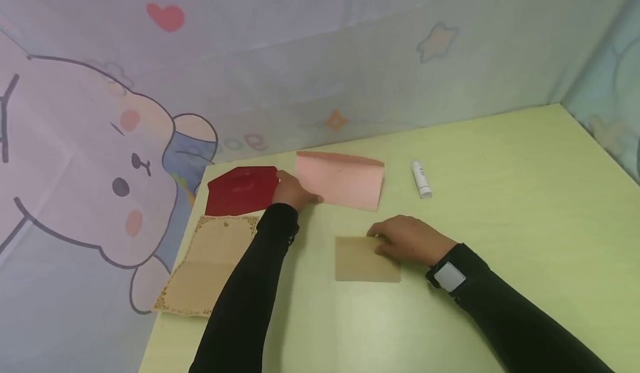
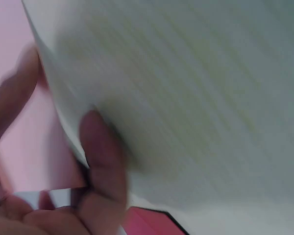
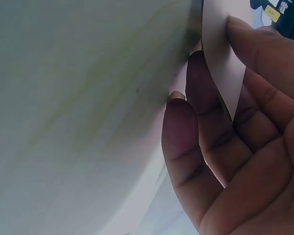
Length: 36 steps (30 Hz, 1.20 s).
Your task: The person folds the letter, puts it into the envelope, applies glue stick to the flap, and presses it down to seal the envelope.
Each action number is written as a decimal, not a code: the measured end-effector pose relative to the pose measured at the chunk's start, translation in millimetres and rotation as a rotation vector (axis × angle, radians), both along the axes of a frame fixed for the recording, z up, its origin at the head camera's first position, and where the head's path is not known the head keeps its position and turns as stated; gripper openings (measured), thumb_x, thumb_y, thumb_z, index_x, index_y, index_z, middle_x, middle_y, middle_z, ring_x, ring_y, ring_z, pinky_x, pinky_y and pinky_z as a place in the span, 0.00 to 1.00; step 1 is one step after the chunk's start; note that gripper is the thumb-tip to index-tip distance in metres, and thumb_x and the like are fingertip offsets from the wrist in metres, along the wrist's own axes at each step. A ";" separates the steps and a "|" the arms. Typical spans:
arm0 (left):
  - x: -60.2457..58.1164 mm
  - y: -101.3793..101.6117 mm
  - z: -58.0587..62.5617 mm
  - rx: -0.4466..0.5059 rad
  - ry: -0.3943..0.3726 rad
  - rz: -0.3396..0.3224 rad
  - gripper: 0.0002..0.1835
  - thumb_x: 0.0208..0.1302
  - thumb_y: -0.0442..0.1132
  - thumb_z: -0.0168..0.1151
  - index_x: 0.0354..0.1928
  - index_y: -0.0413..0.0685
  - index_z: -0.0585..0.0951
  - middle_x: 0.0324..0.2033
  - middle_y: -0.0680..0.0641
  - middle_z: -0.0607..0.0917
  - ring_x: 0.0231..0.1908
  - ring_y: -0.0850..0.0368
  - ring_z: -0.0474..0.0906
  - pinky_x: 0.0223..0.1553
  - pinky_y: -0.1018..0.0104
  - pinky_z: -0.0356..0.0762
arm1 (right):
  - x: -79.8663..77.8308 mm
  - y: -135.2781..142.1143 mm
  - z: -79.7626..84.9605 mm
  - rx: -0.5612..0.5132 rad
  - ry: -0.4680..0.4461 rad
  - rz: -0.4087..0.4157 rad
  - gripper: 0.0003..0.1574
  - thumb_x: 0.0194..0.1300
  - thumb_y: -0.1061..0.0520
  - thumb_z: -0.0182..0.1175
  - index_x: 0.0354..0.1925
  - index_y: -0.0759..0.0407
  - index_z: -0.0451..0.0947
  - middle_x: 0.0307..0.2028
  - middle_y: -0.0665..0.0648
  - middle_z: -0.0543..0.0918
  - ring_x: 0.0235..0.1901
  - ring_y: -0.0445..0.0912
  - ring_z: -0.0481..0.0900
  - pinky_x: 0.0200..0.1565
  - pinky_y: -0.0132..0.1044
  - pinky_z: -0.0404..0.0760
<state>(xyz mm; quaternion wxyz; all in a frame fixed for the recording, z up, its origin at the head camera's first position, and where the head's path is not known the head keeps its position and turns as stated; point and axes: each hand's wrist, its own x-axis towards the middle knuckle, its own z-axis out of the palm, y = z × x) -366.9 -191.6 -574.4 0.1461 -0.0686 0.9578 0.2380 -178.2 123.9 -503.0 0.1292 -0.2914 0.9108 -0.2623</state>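
Observation:
My left hand (image 1: pixel 294 192) is between a red envelope (image 1: pixel 242 193) and a pink envelope (image 1: pixel 342 181), its thumb at the pink envelope's lower left corner. In the left wrist view, thumb and fingers (image 2: pixel 104 152) are spread apart, the finger ends close over the table. My right hand (image 1: pixel 414 240) pinches the right side of a small tan card (image 1: pixel 364 262), which lies low at the table's middle. Up close, the right wrist view shows the card (image 3: pixel 223 63) edge-on between thumb and fingers, with two more fingertips beside it.
A cream sheet with an ornate brown border (image 1: pixel 210 267) lies at the table's left edge, partly under my left sleeve. A white glue stick (image 1: pixel 421 179) lies right of the pink envelope. A printed cloth (image 1: pixel 300 67) hangs behind the pale green table (image 1: pixel 525 195).

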 end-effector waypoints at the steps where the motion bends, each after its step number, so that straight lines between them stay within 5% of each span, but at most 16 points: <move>1: 0.9 0.2 -1.1 0.049 0.042 0.002 0.76 0.53 0.62 0.89 0.84 0.29 0.46 0.55 0.29 0.90 0.53 0.39 0.92 0.57 0.51 0.92 | 0.1 0.1 0.1 -0.003 0.000 0.001 0.17 0.75 0.58 0.74 0.59 0.58 0.90 0.49 0.52 0.95 0.43 0.42 0.86 0.52 0.44 0.90; 3: 3.8 -0.9 -2.1 0.174 0.123 0.007 0.67 0.57 0.58 0.90 0.80 0.35 0.52 0.46 0.33 0.92 0.45 0.43 0.92 0.51 0.53 0.91 | 0.3 0.5 0.3 -0.009 -0.004 0.002 0.17 0.74 0.57 0.74 0.59 0.58 0.90 0.48 0.51 0.94 0.42 0.41 0.85 0.51 0.43 0.89; 7: 34.7 13.0 44.5 0.529 0.145 0.070 0.50 0.71 0.45 0.83 0.79 0.41 0.57 0.52 0.33 0.89 0.48 0.44 0.96 0.56 0.54 0.92 | 0.7 2.1 1.9 -0.014 0.001 0.001 0.17 0.74 0.57 0.75 0.58 0.58 0.90 0.47 0.51 0.94 0.41 0.41 0.85 0.50 0.42 0.89; 10: 67.2 28.0 90.9 0.818 0.157 0.138 0.41 0.77 0.32 0.74 0.81 0.37 0.60 0.61 0.31 0.83 0.53 0.45 0.95 0.63 0.53 0.93 | 0.2 3.8 1.9 -0.035 0.015 -0.017 0.14 0.74 0.58 0.74 0.56 0.56 0.91 0.46 0.50 0.94 0.41 0.40 0.85 0.49 0.42 0.89; 15: 94.9 33.0 117.9 1.078 0.278 0.174 0.21 0.80 0.29 0.69 0.70 0.34 0.80 0.52 0.44 0.86 0.48 0.58 0.88 0.58 0.63 0.94 | -1.2 10.2 5.1 -0.141 0.031 -0.096 0.08 0.77 0.61 0.69 0.50 0.50 0.90 0.42 0.47 0.92 0.40 0.39 0.83 0.46 0.38 0.84; 20: 109.5 29.7 119.1 1.191 0.347 0.196 0.09 0.87 0.35 0.63 0.61 0.44 0.84 0.42 0.53 0.86 0.43 0.61 0.87 0.47 0.68 0.93 | 0.7 15.7 9.4 -0.260 0.034 -0.168 0.03 0.80 0.58 0.69 0.47 0.49 0.89 0.40 0.46 0.91 0.39 0.40 0.84 0.45 0.37 0.84; 23: 117.2 26.9 115.0 1.144 0.369 0.172 0.09 0.92 0.42 0.56 0.63 0.51 0.79 0.41 0.54 0.84 0.39 0.61 0.85 0.39 0.70 0.89 | 3.6 16.4 9.0 -0.299 0.047 -0.197 0.02 0.80 0.57 0.71 0.48 0.51 0.88 0.49 0.53 0.92 0.41 0.41 0.88 0.48 0.39 0.87; 28: 130.9 28.8 109.7 1.046 0.383 0.139 0.14 0.93 0.46 0.52 0.70 0.52 0.72 0.45 0.53 0.84 0.41 0.62 0.84 0.42 0.69 0.85 | 7.8 15.8 7.9 -0.357 0.031 -0.237 0.05 0.81 0.57 0.71 0.51 0.52 0.88 0.68 0.64 0.87 0.43 0.43 0.92 0.49 0.39 0.89; 33: 146.9 30.1 103.9 1.140 0.224 0.056 0.20 0.92 0.43 0.54 0.77 0.52 0.69 0.52 0.49 0.87 0.46 0.60 0.90 0.46 0.66 0.92 | 10.6 14.1 8.5 -0.395 -0.018 -0.272 0.05 0.82 0.55 0.70 0.52 0.50 0.88 0.47 0.52 0.94 0.40 0.41 0.86 0.42 0.34 0.81; 36: 154.7 26.2 96.6 1.168 0.083 -0.030 0.25 0.90 0.34 0.55 0.81 0.51 0.66 0.58 0.47 0.85 0.51 0.61 0.89 0.49 0.67 0.91 | 11.6 13.7 9.7 -0.405 -0.013 -0.311 0.03 0.82 0.55 0.70 0.50 0.51 0.87 0.45 0.51 0.94 0.42 0.44 0.85 0.42 0.33 0.79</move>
